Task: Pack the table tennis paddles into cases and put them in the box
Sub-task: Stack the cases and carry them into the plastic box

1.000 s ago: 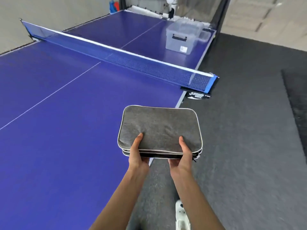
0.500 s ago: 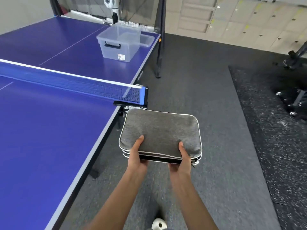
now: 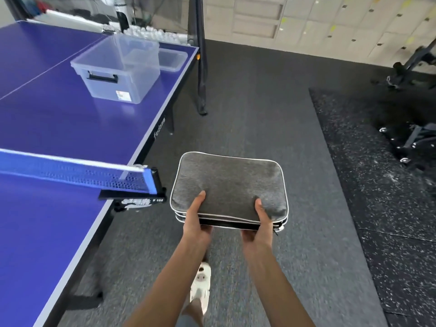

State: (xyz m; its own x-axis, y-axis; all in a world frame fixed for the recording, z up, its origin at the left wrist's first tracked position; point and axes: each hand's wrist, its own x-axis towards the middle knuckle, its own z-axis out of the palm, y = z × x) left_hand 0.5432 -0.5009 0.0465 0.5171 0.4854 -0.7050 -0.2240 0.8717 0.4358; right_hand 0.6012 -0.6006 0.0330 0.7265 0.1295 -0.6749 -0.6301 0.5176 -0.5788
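Matt grey cloth cases

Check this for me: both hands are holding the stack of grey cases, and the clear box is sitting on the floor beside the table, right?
Not quite. The head view shows the clear box on the blue table, not the floor. The left hand and right hand do hold the stack of grey cases.

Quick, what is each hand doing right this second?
Left hand: grips the near left edge of the stacked grey paddle cases, thumb on top.
Right hand: grips the near right edge of the same stack, thumb on top.
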